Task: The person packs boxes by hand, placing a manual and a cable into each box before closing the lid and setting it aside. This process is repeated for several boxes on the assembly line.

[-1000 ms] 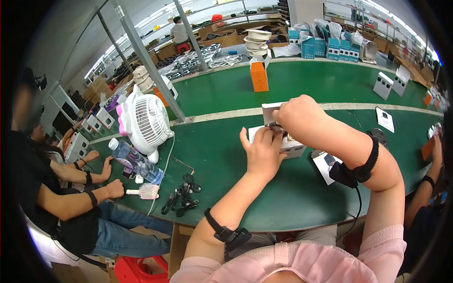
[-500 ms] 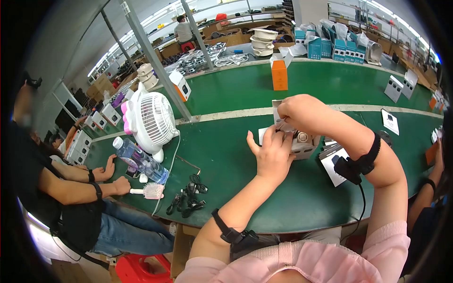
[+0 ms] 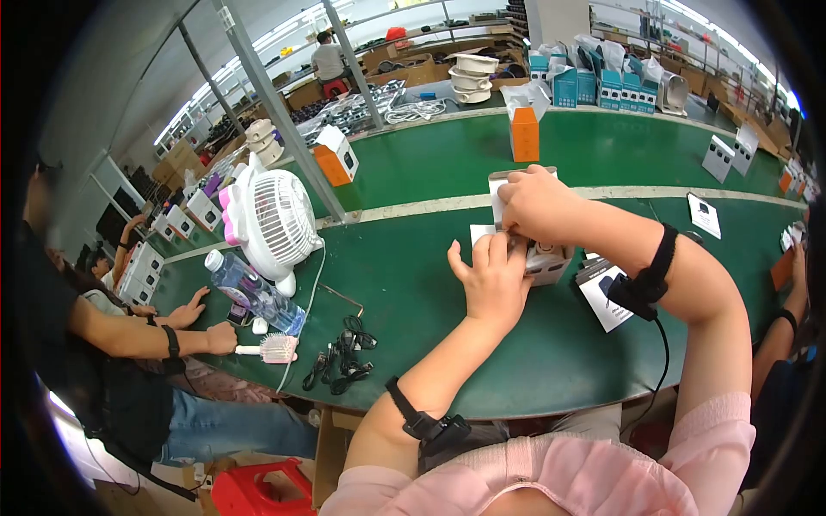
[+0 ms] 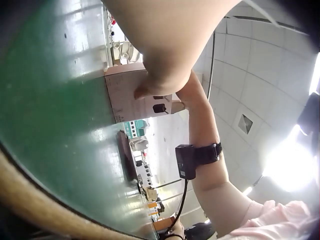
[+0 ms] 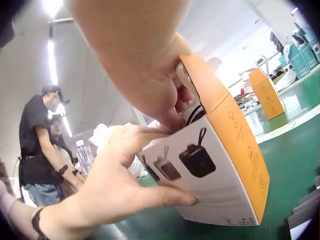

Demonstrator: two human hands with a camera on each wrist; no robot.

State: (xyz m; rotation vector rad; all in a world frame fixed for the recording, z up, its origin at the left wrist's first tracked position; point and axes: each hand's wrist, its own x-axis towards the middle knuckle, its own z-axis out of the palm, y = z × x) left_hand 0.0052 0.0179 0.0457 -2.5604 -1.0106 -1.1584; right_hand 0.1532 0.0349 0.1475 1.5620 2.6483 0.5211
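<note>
A small white-and-orange carton (image 5: 220,185) printed with pictures of a looped black device stands on the green bench, its top flap raised. My left hand (image 3: 497,279) grips it, thumb (image 5: 172,196) pressed on the printed face and fingers over the top edge. From above, my right hand (image 3: 540,205) reaches into the carton's mouth beside the raised flap, fingers bent. A black cord (image 5: 195,116) shows inside the opening close to those fingertips. The carton walls hide the fingertips' ends, so I cannot tell whether they pinch anything.
Right of the carton lies a stack of printed booklets (image 3: 607,297), with a white card (image 3: 704,215) farther off. On the left are bundled black cables (image 3: 344,357), a hairbrush (image 3: 277,348), a water bottle (image 3: 254,292) and a white fan (image 3: 275,219). Open orange cartons (image 3: 525,136) stand on the green strip behind.
The carton and both hands have shifted slightly right; the right hand stays at the opening. On the strip behind, orange cartons have moved right, one coming out from behind the post.
</note>
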